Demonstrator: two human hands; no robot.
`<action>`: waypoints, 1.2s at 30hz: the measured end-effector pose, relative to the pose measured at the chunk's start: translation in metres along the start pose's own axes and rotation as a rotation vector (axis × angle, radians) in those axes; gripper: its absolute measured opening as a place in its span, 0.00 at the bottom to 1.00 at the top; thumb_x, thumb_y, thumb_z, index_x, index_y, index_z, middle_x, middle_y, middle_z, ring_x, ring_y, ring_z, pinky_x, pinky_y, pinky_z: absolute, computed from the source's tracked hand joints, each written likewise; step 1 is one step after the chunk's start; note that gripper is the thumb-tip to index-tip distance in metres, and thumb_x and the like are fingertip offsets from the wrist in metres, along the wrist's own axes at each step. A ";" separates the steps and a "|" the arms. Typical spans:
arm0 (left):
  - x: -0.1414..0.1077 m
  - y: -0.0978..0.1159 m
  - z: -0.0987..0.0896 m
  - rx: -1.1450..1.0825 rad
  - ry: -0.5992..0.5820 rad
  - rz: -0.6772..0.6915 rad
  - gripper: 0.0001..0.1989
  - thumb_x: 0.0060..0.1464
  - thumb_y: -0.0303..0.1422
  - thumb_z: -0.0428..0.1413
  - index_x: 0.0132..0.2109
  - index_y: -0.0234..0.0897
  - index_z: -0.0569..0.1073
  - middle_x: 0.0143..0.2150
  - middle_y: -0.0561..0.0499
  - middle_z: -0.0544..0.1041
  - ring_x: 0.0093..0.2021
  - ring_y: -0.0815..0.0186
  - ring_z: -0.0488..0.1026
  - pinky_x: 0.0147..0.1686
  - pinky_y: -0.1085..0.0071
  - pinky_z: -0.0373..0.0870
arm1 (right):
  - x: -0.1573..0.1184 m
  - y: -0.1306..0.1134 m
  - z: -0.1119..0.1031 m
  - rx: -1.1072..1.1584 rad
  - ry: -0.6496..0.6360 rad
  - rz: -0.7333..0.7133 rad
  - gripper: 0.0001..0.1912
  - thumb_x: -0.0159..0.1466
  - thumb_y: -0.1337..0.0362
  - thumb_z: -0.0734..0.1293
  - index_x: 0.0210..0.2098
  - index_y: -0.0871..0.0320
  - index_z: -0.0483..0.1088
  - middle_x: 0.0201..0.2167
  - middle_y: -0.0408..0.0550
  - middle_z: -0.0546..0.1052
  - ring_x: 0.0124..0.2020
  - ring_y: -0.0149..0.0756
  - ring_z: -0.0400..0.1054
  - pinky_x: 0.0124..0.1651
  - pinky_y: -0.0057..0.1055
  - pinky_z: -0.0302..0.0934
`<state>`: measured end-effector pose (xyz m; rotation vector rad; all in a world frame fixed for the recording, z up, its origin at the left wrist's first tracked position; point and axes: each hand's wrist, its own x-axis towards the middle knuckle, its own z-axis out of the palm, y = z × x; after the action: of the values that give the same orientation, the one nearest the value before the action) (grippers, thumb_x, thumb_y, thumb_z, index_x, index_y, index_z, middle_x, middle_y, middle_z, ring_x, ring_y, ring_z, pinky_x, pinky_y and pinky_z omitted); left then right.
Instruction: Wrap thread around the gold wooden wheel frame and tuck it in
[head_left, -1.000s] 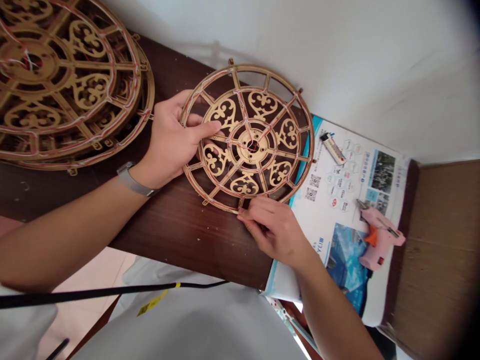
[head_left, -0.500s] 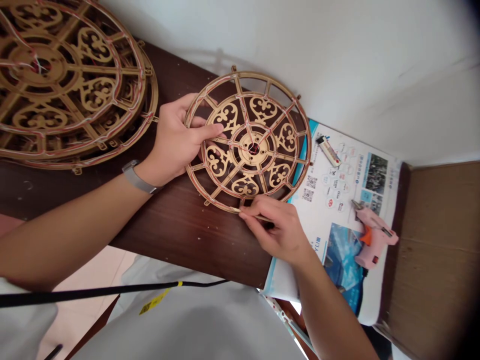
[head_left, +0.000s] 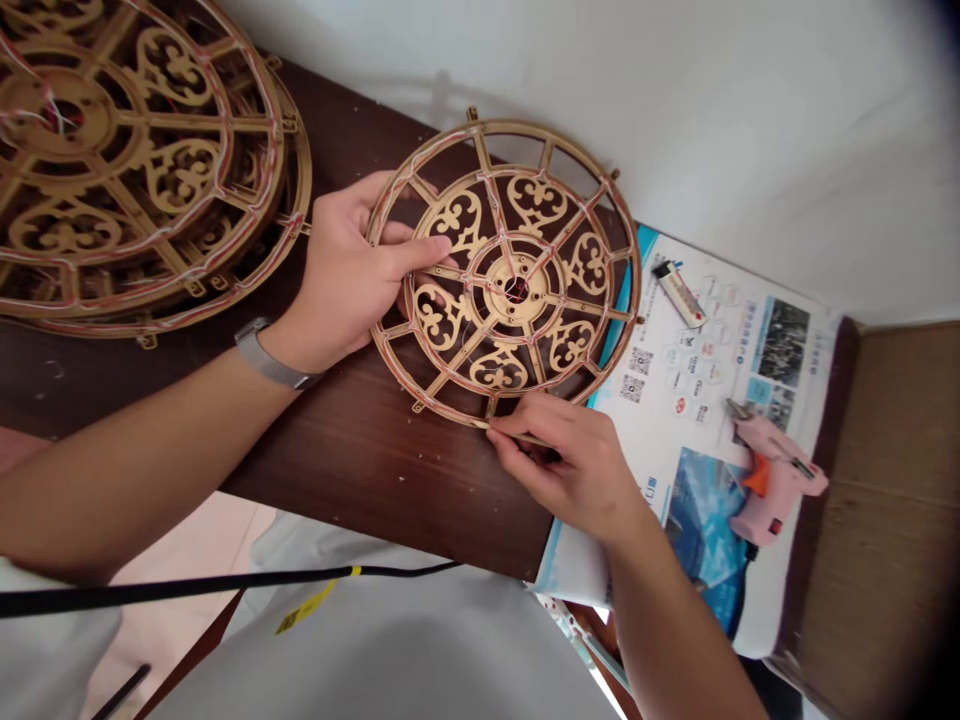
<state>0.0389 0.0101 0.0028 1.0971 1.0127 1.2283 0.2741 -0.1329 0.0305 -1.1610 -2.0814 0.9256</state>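
Observation:
A round gold openwork frame (head_left: 516,290) with red and white wires along its rings is tilted above the dark table. My left hand (head_left: 360,265) grips its left side, thumb on top and fingers behind the rim. At the lower rim, my right hand (head_left: 566,455) pinches a thin pale stick (head_left: 525,437), whose tip touches the outer ring by the wires. Part of the stick is hidden by the fingers.
Larger gold frames (head_left: 161,250) are stacked at the left on the dark table (head_left: 352,455). On a printed sheet (head_left: 667,390) at the right lie a lighter (head_left: 680,295) and a pink glue gun (head_left: 776,480). A cardboard box (head_left: 885,500) stands beyond; a wall rises behind.
The view has shifted slightly, so the sheet and glue gun appear further right. The frame is tilted a little differently. My right hand still pinches the stick at the lower rim.

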 end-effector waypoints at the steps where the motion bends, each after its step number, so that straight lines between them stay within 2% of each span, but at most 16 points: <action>1: 0.000 0.000 0.000 0.001 0.003 0.002 0.19 0.49 0.25 0.75 0.49 0.36 0.81 0.34 0.49 0.85 0.28 0.59 0.84 0.22 0.70 0.82 | 0.000 0.000 0.000 -0.002 -0.002 -0.005 0.06 0.76 0.71 0.69 0.41 0.56 0.75 0.30 0.42 0.72 0.30 0.30 0.65 0.33 0.30 0.60; 10: 0.000 0.005 0.005 -0.019 0.032 -0.006 0.16 0.46 0.23 0.73 0.43 0.37 0.81 0.30 0.52 0.83 0.25 0.64 0.81 0.19 0.74 0.79 | 0.000 0.001 0.001 0.008 -0.010 -0.001 0.05 0.75 0.72 0.70 0.43 0.58 0.78 0.31 0.43 0.71 0.30 0.29 0.65 0.32 0.29 0.58; 14: -0.001 0.005 0.004 -0.009 0.012 0.011 0.17 0.47 0.24 0.74 0.44 0.37 0.81 0.34 0.50 0.84 0.28 0.62 0.82 0.22 0.72 0.82 | -0.002 0.001 0.000 0.047 0.012 0.027 0.06 0.73 0.72 0.71 0.40 0.57 0.77 0.29 0.41 0.70 0.29 0.29 0.64 0.32 0.29 0.57; 20: -0.001 0.005 0.003 -0.009 0.019 0.008 0.18 0.46 0.26 0.74 0.45 0.34 0.80 0.30 0.52 0.82 0.25 0.64 0.80 0.19 0.74 0.78 | 0.000 0.002 0.001 0.025 0.007 0.008 0.04 0.75 0.71 0.71 0.45 0.59 0.80 0.32 0.44 0.73 0.31 0.29 0.67 0.33 0.29 0.60; 26: 0.000 0.001 0.002 0.015 0.036 0.012 0.21 0.46 0.26 0.75 0.48 0.34 0.82 0.32 0.48 0.84 0.28 0.59 0.83 0.21 0.70 0.79 | -0.001 0.002 0.000 0.057 0.017 0.040 0.05 0.73 0.72 0.71 0.42 0.60 0.80 0.31 0.42 0.71 0.29 0.27 0.65 0.31 0.28 0.59; 30: 0.000 0.003 0.003 0.021 0.034 0.001 0.21 0.46 0.27 0.75 0.48 0.33 0.81 0.31 0.48 0.84 0.26 0.60 0.82 0.20 0.71 0.78 | -0.002 0.002 0.001 0.075 0.027 0.043 0.04 0.74 0.71 0.72 0.45 0.60 0.81 0.32 0.44 0.73 0.31 0.28 0.67 0.33 0.28 0.62; 36: -0.001 0.006 0.004 0.012 0.040 -0.013 0.19 0.47 0.25 0.74 0.47 0.34 0.81 0.31 0.49 0.84 0.26 0.61 0.82 0.20 0.71 0.79 | 0.000 0.000 0.001 0.018 0.025 0.026 0.06 0.74 0.72 0.71 0.45 0.60 0.83 0.32 0.44 0.73 0.29 0.27 0.65 0.31 0.29 0.59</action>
<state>0.0418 0.0088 0.0093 1.0776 1.0573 1.2395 0.2731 -0.1328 0.0296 -1.1872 -2.0383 0.9355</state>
